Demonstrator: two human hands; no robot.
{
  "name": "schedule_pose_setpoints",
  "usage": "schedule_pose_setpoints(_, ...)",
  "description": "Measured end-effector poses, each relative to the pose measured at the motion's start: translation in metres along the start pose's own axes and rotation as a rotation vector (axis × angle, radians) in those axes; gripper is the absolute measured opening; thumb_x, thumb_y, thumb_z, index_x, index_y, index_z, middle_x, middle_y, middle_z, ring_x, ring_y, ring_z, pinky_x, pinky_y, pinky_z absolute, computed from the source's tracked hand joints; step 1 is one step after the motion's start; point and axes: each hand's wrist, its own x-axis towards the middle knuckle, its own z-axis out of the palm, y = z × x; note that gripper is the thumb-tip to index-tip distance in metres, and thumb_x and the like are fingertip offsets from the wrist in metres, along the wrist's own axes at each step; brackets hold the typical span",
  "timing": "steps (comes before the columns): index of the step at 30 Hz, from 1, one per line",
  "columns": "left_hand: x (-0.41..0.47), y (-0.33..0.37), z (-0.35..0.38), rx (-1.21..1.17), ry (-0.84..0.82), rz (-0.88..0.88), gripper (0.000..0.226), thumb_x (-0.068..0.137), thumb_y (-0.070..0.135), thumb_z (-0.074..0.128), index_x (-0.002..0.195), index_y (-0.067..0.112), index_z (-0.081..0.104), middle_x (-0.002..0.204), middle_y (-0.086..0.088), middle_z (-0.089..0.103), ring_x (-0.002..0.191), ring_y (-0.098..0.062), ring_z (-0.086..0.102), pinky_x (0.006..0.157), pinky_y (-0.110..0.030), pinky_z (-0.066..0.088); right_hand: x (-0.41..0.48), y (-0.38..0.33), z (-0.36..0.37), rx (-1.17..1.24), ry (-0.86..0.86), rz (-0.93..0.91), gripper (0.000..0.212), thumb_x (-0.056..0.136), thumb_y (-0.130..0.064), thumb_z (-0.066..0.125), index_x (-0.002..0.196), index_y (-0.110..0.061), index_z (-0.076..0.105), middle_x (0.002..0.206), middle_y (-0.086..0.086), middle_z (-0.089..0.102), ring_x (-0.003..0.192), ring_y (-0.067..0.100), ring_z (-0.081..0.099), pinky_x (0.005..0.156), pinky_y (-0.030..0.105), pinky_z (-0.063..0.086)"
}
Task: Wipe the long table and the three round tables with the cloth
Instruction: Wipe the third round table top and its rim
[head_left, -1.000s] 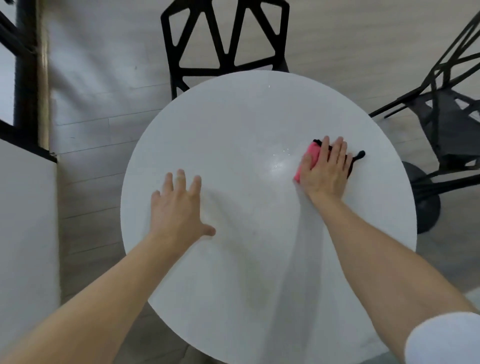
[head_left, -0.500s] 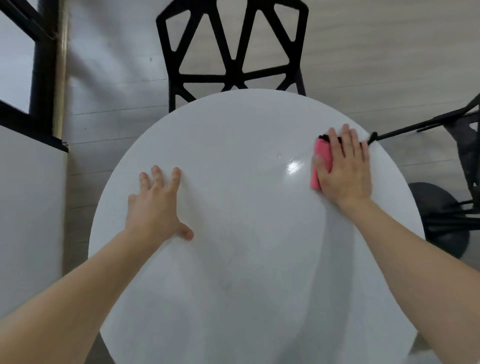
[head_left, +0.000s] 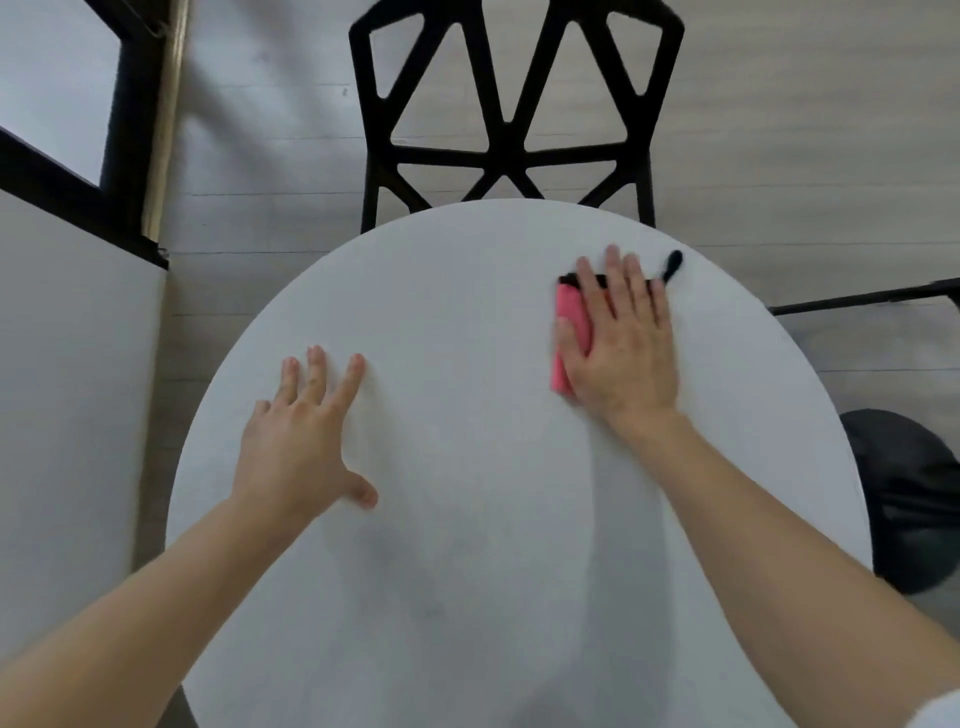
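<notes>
A white round table (head_left: 467, 312) fills the middle of the view. My right hand (head_left: 621, 343) lies flat, fingers straight, pressing a pink cloth (head_left: 569, 332) with a black edge onto the table's far right part. A black loop of the cloth pokes out past my fingertips near the rim. My left hand (head_left: 306, 436) rests flat on the table's left side, fingers spread, holding nothing.
A black geometric chair (head_left: 511, 119) stands tucked against the table's far edge. Another black chair's leg (head_left: 862, 299) and a dark round base (head_left: 909, 499) sit to the right. A white wall panel (head_left: 67, 415) and a dark window frame (head_left: 114, 119) are on the left.
My right hand has slid the cloth toward the far edge of the table and a little left. My left hand stays planted. The view has shifted.
</notes>
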Motion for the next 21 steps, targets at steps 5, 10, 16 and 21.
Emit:
schedule_pose_setpoints(5,0.004,0.003,0.001,0.003,-0.022,-0.013,0.171,0.051,0.077,0.095,0.167,0.04,-0.026,0.18,-0.007,-0.018,0.168,-0.033,-0.009,0.128,-0.051,0.033,0.045,-0.1,0.012,0.047,0.154,0.24,0.064,0.11,-0.038,0.041,0.165,-0.006,0.041,0.172,0.027,0.031,0.162,0.042,0.026,0.132,0.063,0.017)
schedule_pose_setpoints(10,0.005,0.004,-0.003,-0.002,-0.038,-0.03,0.171,0.05,0.076,0.096,0.169,0.038,-0.021,0.18,-0.008,-0.019,0.168,-0.034,-0.009,0.129,-0.055,0.031,0.059,-0.201,0.028,0.094,-0.185,-0.375,0.066,0.112,-0.05,0.024,0.174,-0.025,0.021,0.182,0.009,0.008,0.169,0.025,0.001,0.135,0.05,-0.003)
schedule_pose_setpoints(16,0.002,0.007,-0.003,-0.002,-0.044,-0.015,0.17,0.055,0.069,0.098,0.167,0.035,-0.025,0.179,-0.012,-0.02,0.167,-0.039,-0.01,0.13,-0.058,0.027,0.061,-0.008,0.002,-0.005,0.01,0.079,0.072,0.109,-0.057,0.027,0.173,-0.026,0.021,0.181,0.011,0.015,0.168,0.029,0.01,0.136,0.054,0.008)
schedule_pose_setpoints(21,0.005,0.008,-0.002,0.003,-0.072,-0.013,0.169,0.059,0.065,0.099,0.165,0.031,-0.029,0.177,-0.015,-0.026,0.166,-0.042,-0.015,0.131,-0.061,0.023,0.074,-0.109,0.015,0.015,0.055,0.248,0.072,0.108,-0.046,0.026,0.172,-0.013,0.026,0.178,0.025,0.016,0.167,0.038,0.011,0.134,0.059,0.005)
